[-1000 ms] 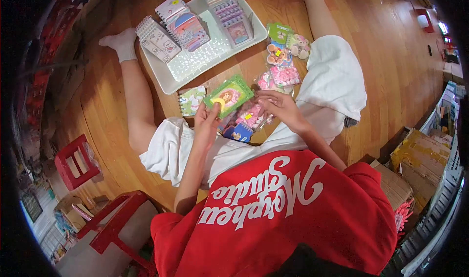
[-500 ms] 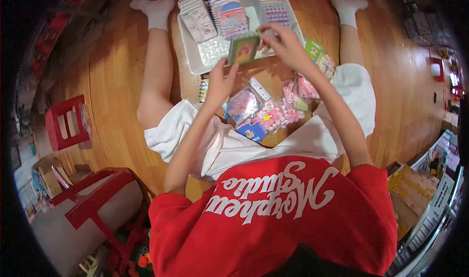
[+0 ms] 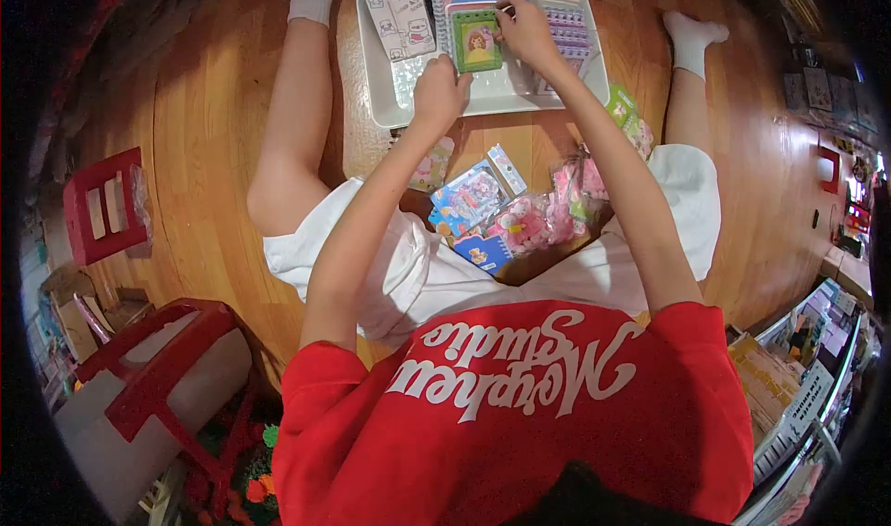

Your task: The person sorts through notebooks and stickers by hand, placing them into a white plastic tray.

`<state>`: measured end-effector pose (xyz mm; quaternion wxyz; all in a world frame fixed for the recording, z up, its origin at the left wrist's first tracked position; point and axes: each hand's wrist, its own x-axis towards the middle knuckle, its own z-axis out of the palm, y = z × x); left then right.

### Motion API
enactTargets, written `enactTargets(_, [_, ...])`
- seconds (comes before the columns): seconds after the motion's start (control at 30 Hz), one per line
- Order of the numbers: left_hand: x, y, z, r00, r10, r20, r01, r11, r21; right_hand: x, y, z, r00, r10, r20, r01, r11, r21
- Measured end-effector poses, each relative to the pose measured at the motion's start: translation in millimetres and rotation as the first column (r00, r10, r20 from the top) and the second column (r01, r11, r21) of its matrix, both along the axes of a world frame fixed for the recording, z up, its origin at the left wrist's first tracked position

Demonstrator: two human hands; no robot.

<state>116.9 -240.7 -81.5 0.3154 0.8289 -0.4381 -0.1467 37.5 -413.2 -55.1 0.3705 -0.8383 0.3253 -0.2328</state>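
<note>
A small green notebook [image 3: 478,44] with a figure on its cover is over the middle stack in the white tray [image 3: 399,113]. My left hand [image 3: 440,90] is closed at its lower left corner, fingers partly hidden. My right hand [image 3: 525,32] pinches its upper right edge. To its left stands a stack of white spiral notebooks [image 3: 400,16]; on the right side are purple-patterned ones [image 3: 562,25]. Below the tray, between my legs, lie a blue packet [image 3: 471,195], a blue notebook [image 3: 484,250] and pink bagged trinkets [image 3: 526,224].
Another green notebook [image 3: 631,118] lies by the tray's lower right corner. My legs stretch out on both sides over the wooden floor. A red frame [image 3: 107,206] is at the left, a red and grey object [image 3: 176,378] at the lower left, and a cardboard box [image 3: 766,382] at the lower right.
Both hands have moved forward over the tray with the green notebook, which now lies flatter over the middle stack. The view has shifted slightly.
</note>
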Motion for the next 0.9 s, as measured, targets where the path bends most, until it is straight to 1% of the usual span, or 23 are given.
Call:
enactTargets(0.07, [3.9, -5.2, -4.5, 1.000, -0.001, 0.006, 0.001, 1.000, 0.021, 2.5, 9.3, 12.9, 0.999, -0.036, -0.039, 0.037, 0.999, 0.004])
enactTargets(0.17, [4.7, -6.6, -5.5, 1.000, -0.005, 0.010, 0.005, 1.000, 0.029, 0.8, 16.4, 12.9, 0.987, -0.081, -0.139, 0.064, 0.990, -0.124])
enactTargets(0.27, [2.5, -7.0, -3.1, 0.999, -0.012, 0.030, 0.011, 1.000, 0.025, -14.4, 40.5, 22.6, 1.000, -0.015, -0.011, 0.013, 0.981, -0.192])
enactTargets(0.37, [1.9, -5.4, 3.0, 0.999, -0.047, 0.018, 0.046, 0.997, 0.060, -45.5, 67.8, 20.2, 0.998, -0.044, 0.036, 0.048, 0.992, -0.113])
enactTargets(0.47, [2.9, -5.2, 3.4, 0.998, -0.064, 0.013, 0.063, 0.996, 0.070, -69.4, 77.2, -1.7, 0.999, 0.005, -0.053, -0.004, 1.000, 0.022])
enactTargets(0.57, [3.0, -5.0, 5.7, 0.997, -0.074, -0.004, 0.074, 0.994, 0.076, -75.5, 75.4, -3.2, 0.991, 0.089, -0.097, -0.088, 0.996, 0.015])
enactTargets(0.67, [6.4, -2.0, 2.7, 0.996, -0.091, -0.005, 0.091, 0.993, 0.073, -79.4, 81.2, 6.9, 0.985, 0.162, 0.058, -0.150, 0.975, -0.162])
enactTargets(0.77, [8.0, 3.2, 0.6, 0.995, -0.096, -0.019, 0.097, 0.994, 0.057, -102.7, 103.7, 52.7, 0.972, 0.115, 0.203, -0.136, 0.987, 0.091])
enactTargets(0.8, [7.8, 3.5, 1.4, 0.995, -0.091, -0.027, 0.092, 0.995, 0.046, -115.1, 110.2, 58.2, 0.975, 0.070, 0.212, -0.105, 0.981, 0.160])
enactTargets(0.83, [4.4, 5.3, 10.1, 0.997, -0.071, 0.001, 0.071, 0.997, 0.015, -131.6, 114.8, 63.0, 0.975, 0.025, 0.219, -0.076, 0.970, 0.230])
enactTargets(0.87, [-0.1, 9.5, 18.7, 0.997, -0.071, -0.031, 0.070, 0.997, -0.042, -148.2, 118.7, 67.0, 0.974, -0.021, 0.224, -0.048, 0.953, 0.300])
enactTargets(0.9, [-6.8, 16.0, 40.5, 0.995, -0.076, -0.061, 0.069, 0.993, -0.096, -165.3, 122.7, 69.5, 0.985, -0.027, 0.171, -0.029, 0.949, 0.314])
